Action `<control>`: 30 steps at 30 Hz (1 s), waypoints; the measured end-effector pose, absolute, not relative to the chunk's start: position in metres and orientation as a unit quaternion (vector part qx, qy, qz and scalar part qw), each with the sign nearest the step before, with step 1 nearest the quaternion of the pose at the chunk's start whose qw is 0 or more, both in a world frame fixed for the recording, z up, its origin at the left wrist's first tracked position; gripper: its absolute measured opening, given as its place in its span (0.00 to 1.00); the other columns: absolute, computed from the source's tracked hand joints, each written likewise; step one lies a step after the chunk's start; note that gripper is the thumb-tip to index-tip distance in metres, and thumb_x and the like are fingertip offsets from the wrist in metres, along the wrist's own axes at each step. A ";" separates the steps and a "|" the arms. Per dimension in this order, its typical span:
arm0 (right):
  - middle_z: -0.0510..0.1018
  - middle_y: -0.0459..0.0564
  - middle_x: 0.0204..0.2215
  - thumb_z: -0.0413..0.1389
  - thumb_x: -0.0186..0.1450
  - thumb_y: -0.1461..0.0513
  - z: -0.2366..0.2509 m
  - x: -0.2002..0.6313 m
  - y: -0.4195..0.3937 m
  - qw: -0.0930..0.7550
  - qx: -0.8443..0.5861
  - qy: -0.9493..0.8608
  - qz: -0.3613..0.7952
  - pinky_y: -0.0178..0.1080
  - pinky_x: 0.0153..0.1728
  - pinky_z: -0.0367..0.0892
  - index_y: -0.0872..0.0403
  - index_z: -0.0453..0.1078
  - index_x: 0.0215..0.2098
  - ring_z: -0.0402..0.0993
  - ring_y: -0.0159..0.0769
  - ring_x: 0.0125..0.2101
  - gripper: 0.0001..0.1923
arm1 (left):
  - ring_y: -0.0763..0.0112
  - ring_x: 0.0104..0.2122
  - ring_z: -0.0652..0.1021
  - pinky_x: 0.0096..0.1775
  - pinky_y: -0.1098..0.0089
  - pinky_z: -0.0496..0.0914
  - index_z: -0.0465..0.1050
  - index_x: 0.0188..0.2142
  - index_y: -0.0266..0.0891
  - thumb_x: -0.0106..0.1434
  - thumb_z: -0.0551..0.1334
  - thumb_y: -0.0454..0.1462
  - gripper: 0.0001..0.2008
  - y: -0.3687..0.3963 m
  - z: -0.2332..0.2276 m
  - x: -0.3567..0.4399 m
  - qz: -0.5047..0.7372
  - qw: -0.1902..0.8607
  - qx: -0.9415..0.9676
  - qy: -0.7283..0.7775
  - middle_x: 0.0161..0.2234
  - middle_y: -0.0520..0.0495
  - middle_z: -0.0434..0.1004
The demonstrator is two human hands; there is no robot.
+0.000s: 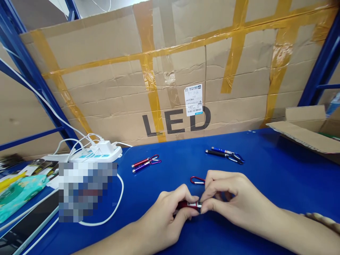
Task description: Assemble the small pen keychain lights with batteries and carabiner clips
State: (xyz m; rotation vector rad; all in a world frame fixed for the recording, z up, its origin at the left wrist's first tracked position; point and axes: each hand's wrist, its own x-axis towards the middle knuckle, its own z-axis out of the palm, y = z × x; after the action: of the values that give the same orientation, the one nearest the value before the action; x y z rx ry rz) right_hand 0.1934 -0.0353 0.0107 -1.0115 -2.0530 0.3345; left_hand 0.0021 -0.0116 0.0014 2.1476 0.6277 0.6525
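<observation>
Clearly light and rigid, the red mini torch [188, 205] is probably slick metal — best pinched by its barrel. It is small and glossy, low over the blue table [265, 170]. The left hand [166, 217] clasps its body, while the right hand [228, 198] pinches its silver end; a red carabiner [197, 180] lies just behind.

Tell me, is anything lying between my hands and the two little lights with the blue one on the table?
Nothing visible does. The left hand and right hand pinch a red light; bare blue table runs from the right hand up to the blue and black lights. The red carabiner lies left of that line.
</observation>
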 end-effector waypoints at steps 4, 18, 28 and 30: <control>0.66 0.44 0.17 0.60 0.54 0.51 0.012 0.187 -0.033 0.389 -0.474 -0.750 0.250 0.30 0.17 0.58 0.54 0.73 0.16 0.60 0.26 0.18 0.16 | 0.75 0.26 0.71 0.30 0.77 0.63 0.60 0.29 0.40 0.62 0.54 0.32 0.05 -0.011 0.001 0.003 0.279 0.333 0.864 0.256 0.27 0.53 0.70; 0.74 0.45 0.27 0.57 0.60 0.54 0.008 0.207 -0.025 0.398 -0.372 -0.839 -0.013 0.28 0.22 0.60 0.51 0.74 0.34 0.66 0.25 0.21 0.10 | 0.74 0.25 0.70 0.28 0.76 0.62 0.65 0.38 0.39 0.66 0.49 0.36 0.07 -0.008 0.005 0.006 0.278 0.316 0.854 0.306 0.24 0.53 0.68; 0.75 0.41 0.28 0.46 0.67 0.66 0.013 0.215 -0.027 0.347 -0.275 -0.870 -0.215 0.29 0.21 0.55 0.47 0.72 0.36 0.65 0.22 0.20 0.13 | 0.76 0.25 0.68 0.29 0.77 0.62 0.67 0.37 0.40 0.66 0.49 0.33 0.09 -0.009 0.006 0.006 0.261 0.309 0.873 0.272 0.25 0.54 0.67; 0.75 0.42 0.28 0.46 0.68 0.66 0.013 0.215 -0.028 0.352 -0.268 -0.870 -0.219 0.29 0.21 0.56 0.48 0.71 0.34 0.65 0.23 0.20 0.13 | 0.75 0.26 0.69 0.31 0.78 0.62 0.68 0.38 0.41 0.65 0.49 0.32 0.10 -0.010 0.007 0.006 0.253 0.296 0.883 0.263 0.27 0.53 0.69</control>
State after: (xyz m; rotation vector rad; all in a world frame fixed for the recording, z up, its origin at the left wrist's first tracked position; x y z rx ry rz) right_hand 0.2150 -0.0277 0.0127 -0.6945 -2.2503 -0.5664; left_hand 0.0060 -0.0098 0.0066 2.3492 0.6990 0.6720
